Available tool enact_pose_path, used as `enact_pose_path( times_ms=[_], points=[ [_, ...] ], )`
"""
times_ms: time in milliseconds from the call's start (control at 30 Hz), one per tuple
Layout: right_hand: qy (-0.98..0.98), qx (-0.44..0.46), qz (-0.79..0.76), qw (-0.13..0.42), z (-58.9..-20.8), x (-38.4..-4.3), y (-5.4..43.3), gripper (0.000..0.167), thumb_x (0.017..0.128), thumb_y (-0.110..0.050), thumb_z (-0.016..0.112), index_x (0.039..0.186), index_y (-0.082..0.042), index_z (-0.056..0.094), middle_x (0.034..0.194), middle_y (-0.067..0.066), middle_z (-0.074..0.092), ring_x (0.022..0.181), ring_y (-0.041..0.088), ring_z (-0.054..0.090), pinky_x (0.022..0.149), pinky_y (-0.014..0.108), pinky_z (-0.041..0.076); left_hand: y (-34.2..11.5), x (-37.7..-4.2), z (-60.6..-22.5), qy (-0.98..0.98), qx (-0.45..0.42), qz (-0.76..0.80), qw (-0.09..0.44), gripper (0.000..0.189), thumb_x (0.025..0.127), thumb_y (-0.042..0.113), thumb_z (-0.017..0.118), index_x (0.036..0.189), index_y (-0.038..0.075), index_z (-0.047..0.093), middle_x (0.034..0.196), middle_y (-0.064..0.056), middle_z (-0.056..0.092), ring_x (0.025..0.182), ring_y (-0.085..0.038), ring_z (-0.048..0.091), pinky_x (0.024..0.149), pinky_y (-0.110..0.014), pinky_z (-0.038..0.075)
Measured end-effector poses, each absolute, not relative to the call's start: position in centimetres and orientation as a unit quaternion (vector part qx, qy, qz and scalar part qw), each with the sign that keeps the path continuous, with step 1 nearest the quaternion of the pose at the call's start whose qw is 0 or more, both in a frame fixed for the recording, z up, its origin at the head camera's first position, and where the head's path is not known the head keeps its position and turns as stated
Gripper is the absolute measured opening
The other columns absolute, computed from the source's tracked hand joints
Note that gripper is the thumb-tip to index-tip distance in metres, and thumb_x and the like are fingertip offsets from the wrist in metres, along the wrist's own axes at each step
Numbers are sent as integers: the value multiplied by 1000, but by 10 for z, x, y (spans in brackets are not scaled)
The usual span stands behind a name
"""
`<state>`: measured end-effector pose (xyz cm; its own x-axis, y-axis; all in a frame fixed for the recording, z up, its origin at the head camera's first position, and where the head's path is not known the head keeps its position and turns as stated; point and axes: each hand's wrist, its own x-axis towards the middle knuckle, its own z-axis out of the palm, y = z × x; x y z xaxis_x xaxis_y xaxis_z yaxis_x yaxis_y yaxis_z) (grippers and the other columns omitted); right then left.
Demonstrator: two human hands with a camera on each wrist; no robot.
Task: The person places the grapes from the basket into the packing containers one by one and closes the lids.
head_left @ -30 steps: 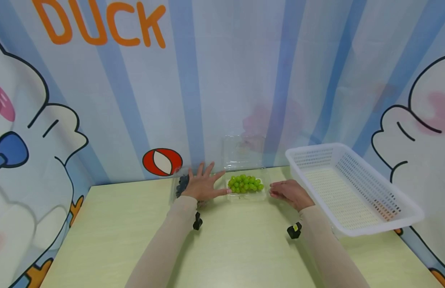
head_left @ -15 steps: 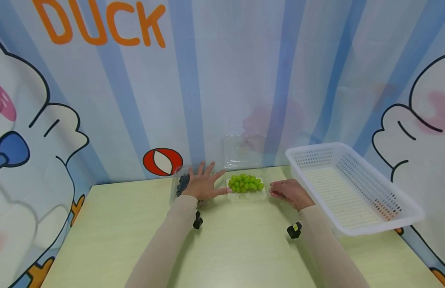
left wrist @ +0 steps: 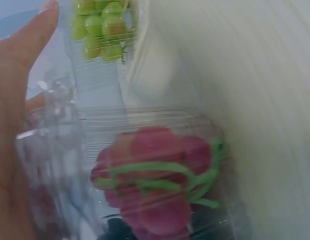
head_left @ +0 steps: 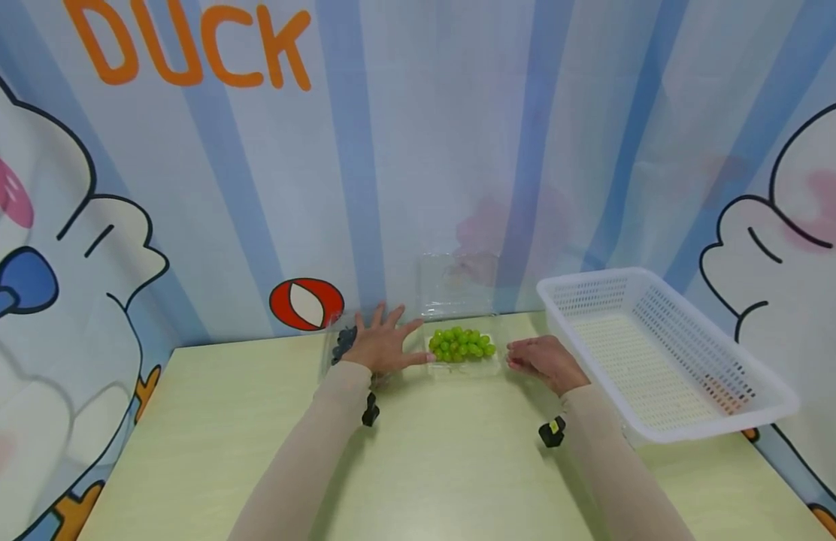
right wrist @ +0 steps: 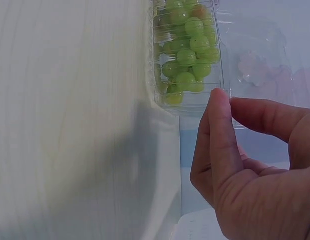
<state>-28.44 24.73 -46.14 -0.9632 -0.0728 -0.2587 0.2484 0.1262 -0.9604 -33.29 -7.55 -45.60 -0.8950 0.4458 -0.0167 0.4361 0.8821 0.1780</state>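
A bunch of green grapes (head_left: 461,345) lies in a clear plastic box (right wrist: 165,107), whose lid (head_left: 457,284) stands raised at the back. My right hand (head_left: 548,364) is at the box's right side; thumb and forefinger pinch its rim in the right wrist view. With fingers spread, my left hand (head_left: 380,349) rests over a second clear box (left wrist: 59,120) to the left. Dark grapes (head_left: 343,344) show beside that hand, and reddish grapes with a green stem (left wrist: 155,175) appear in the left wrist view. The left thumb reaches toward the green grapes' box.
A white perforated plastic basket (head_left: 661,361) stands on the pale table (head_left: 452,466) at the right, close to the right forearm. A cartoon-printed curtain (head_left: 418,150) hangs right behind the table's back edge.
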Motion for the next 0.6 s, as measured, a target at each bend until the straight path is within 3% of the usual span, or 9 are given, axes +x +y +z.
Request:
enact_pose_path(
  times_ms=[167, 267, 433, 600],
  points=[
    [744, 57, -655, 120, -461, -283, 248, 44, 104, -5, 53, 142, 16, 47, 144, 35, 49, 91, 11, 73, 85, 25, 59, -73, -337, -447, 969, 226, 97, 32, 89, 89, 79, 50, 162, 34, 29, 170, -10, 18, 156, -45, 3, 111, -81, -1],
    [746, 56, -653, 118, -461, -283, 249, 44, 104, -5, 54, 142, 16, 48, 143, 35, 50, 91, 11, 73, 84, 25, 59, -71, -342, -441, 965, 232, 117, 21, 86, 92, 75, 51, 161, 27, 33, 167, -12, 25, 154, -45, 13, 114, -78, 9],
    [750, 55, -649, 115, -461, -282, 249, 43, 103, -6, 55, 141, 15, 50, 141, 34, 52, 89, 11, 73, 87, 28, 59, -68, -353, -440, 954, 236, 185, -4, 83, 95, 66, 55, 158, 14, 39, 160, -16, 36, 147, -41, 33, 116, -63, 32],
    [752, 56, -647, 114, -461, -282, 248, 44, 103, -7, 57, 141, 15, 50, 140, 33, 54, 85, 9, 73, 88, 30, 59, -62, -359, -437, 944, 198, 264, -20, 77, 98, 56, 59, 156, 8, 41, 159, -16, 39, 145, -36, 39, 116, -54, 36]
  ],
)
